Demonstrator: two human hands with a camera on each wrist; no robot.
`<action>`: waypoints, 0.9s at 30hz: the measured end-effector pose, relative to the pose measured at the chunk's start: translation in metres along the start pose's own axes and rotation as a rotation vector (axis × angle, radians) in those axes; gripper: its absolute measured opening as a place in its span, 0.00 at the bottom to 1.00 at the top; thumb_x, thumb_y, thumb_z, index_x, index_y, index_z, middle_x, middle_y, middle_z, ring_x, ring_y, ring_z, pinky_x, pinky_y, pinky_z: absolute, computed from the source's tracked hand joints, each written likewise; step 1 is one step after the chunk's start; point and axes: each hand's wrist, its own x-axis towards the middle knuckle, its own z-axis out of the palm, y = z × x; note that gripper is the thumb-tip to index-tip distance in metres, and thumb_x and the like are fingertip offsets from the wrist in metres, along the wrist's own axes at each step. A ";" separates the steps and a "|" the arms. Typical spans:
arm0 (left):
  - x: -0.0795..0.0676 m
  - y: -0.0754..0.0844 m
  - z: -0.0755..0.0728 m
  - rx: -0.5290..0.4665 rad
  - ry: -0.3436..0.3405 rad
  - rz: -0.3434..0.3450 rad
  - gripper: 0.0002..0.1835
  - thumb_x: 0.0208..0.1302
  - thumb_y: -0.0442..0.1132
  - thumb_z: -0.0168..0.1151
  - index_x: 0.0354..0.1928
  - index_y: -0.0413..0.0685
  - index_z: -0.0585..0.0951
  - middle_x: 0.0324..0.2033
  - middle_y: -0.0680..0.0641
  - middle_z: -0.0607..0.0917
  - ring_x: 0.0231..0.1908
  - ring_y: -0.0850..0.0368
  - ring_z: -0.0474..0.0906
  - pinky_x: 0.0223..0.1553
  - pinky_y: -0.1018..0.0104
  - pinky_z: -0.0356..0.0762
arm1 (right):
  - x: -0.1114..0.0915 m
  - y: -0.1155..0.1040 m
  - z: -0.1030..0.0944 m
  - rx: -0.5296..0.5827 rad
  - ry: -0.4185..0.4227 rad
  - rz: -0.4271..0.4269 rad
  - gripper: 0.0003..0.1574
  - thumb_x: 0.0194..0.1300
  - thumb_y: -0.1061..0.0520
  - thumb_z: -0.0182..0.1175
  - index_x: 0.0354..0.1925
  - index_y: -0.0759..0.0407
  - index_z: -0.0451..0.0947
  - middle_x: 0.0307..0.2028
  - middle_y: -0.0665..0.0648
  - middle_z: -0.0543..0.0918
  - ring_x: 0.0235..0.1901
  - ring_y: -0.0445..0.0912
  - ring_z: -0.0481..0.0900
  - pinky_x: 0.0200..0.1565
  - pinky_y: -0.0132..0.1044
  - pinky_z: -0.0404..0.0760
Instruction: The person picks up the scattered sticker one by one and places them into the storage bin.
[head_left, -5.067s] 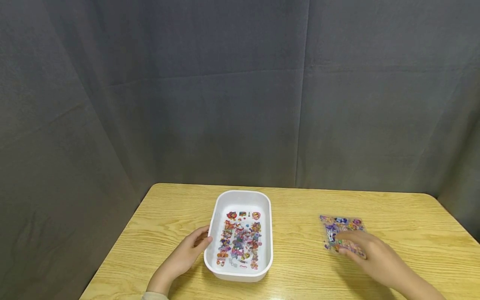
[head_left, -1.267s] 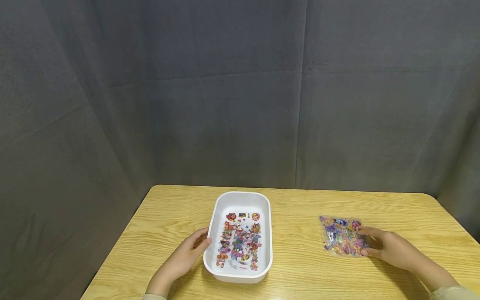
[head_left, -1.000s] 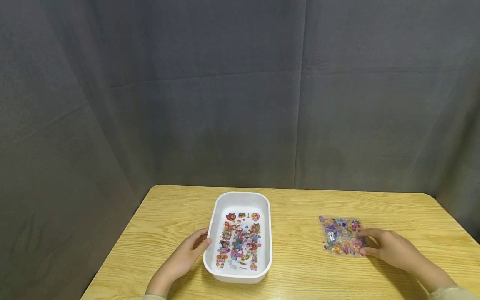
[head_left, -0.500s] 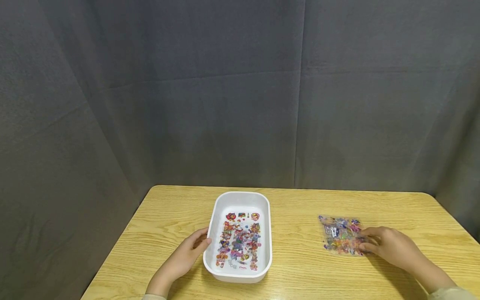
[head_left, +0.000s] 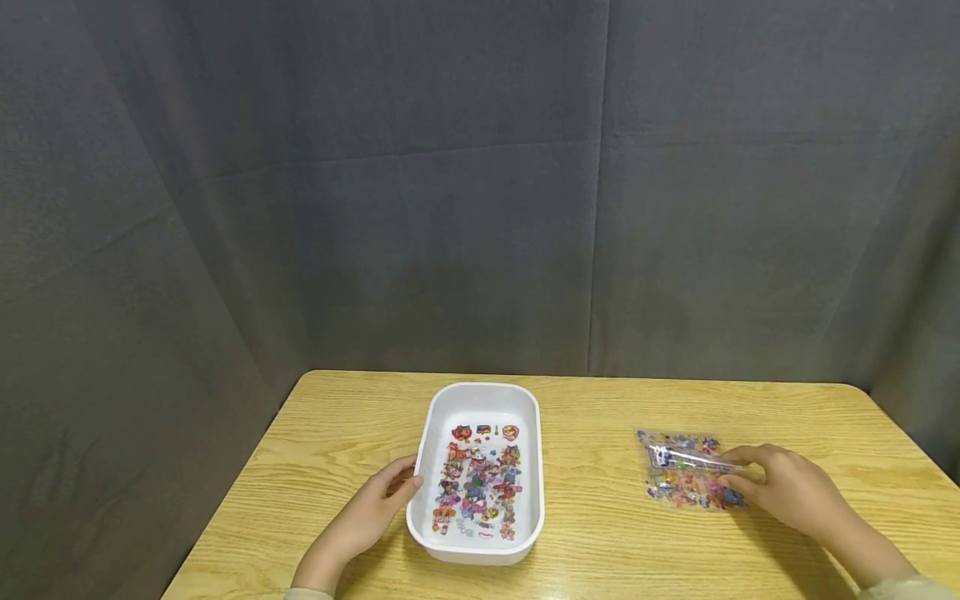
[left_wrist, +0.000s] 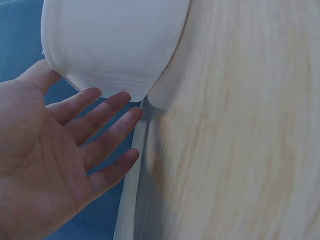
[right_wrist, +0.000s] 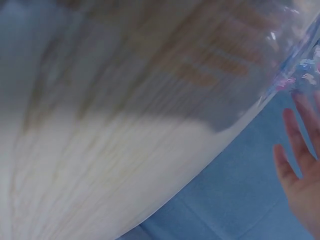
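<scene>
In the head view a white plastic tray [head_left: 476, 556] stands on the table with colourful clear sticker sheets [head_left: 480, 492] lying in it. My left hand [head_left: 367, 512] holds the tray's left side, its thumb at the rim. The left wrist view shows the left hand's fingers [left_wrist: 102, 147] spread, the foremost ones against the tray's outer wall. To the right lies a stack of transparent sticker sheets [head_left: 678, 492]. My right hand [head_left: 783, 492] pinches a sheet at the stack's right edge; that sheet is bent up and shiny. How many sheets it pinches, I cannot tell.
The wooden table [head_left: 592, 542] carries both the tray and the stack, with bare wood between them. A dark grey curtain [head_left: 450, 208] hangs behind the table and along its left side.
My right hand has gone from over the stack to its right edge and now lifts a sheet there, which has curved upward. The left hand and the tray have stayed put.
</scene>
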 end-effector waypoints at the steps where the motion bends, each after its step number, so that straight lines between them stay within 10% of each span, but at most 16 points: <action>1: 0.000 0.000 0.000 0.002 0.000 0.000 0.27 0.77 0.46 0.52 0.70 0.36 0.67 0.58 0.40 0.79 0.58 0.40 0.74 0.62 0.41 0.69 | 0.000 -0.001 0.000 -0.001 0.007 -0.003 0.19 0.57 0.46 0.72 0.45 0.54 0.87 0.42 0.62 0.87 0.25 0.42 0.76 0.26 0.41 0.75; 13: 0.000 0.000 0.000 -0.004 -0.002 -0.006 0.28 0.76 0.46 0.52 0.70 0.36 0.66 0.58 0.40 0.79 0.59 0.40 0.74 0.62 0.41 0.69 | -0.003 -0.012 0.001 -0.008 0.097 -0.044 0.18 0.56 0.49 0.74 0.44 0.53 0.88 0.43 0.61 0.87 0.41 0.61 0.84 0.37 0.58 0.82; 27: 0.000 0.000 0.000 0.011 0.004 -0.004 0.28 0.76 0.47 0.53 0.70 0.36 0.67 0.58 0.39 0.78 0.59 0.39 0.73 0.62 0.41 0.68 | -0.002 -0.030 0.001 -0.026 0.171 -0.107 0.17 0.53 0.48 0.76 0.42 0.52 0.88 0.38 0.58 0.87 0.36 0.57 0.84 0.34 0.54 0.83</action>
